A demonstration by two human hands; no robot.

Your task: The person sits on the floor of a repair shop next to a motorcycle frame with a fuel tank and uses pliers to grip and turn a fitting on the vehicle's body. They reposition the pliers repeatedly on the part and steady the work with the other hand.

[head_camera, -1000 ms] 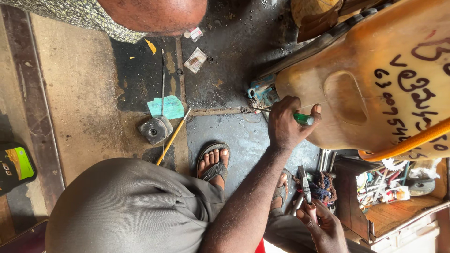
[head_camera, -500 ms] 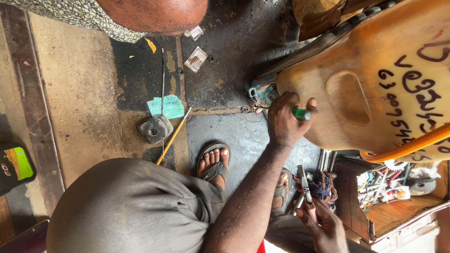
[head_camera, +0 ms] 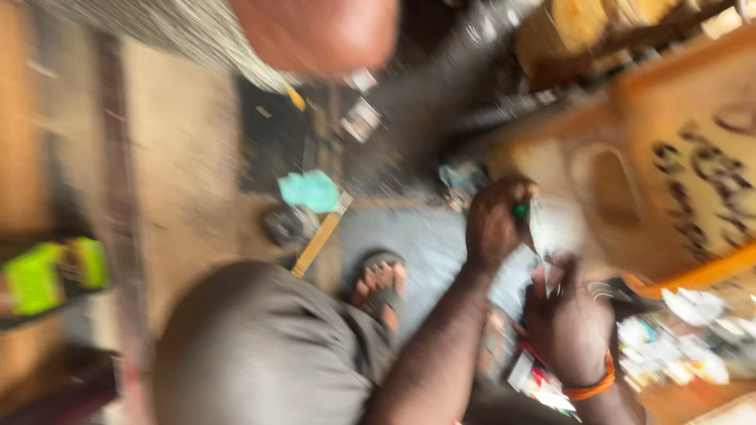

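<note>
The whole view is smeared by motion. My left hand (head_camera: 494,224) is closed around a small green-handled tool (head_camera: 520,211) in front of a big orange plastic jerrycan (head_camera: 677,157). Just below and to the right, my right hand (head_camera: 568,323), with an orange band on its wrist, has its fingers pinched on a thin pale piece (head_camera: 551,232) that rises toward the green tool. The two hands are close together, almost touching.
My knee in grey trousers (head_camera: 260,346) and my sandalled foot (head_camera: 382,287) are below. A turquoise scrap (head_camera: 311,190), a yellow stick (head_camera: 319,240) and a round dark part (head_camera: 285,224) lie on the floor. A box of small parts (head_camera: 685,338) stands right. Another person (head_camera: 315,31) is at the top.
My right hand has come up from the box of parts to just under my left hand. The camera has swung, blurring the view. My left hand stays by the jerrycan.
</note>
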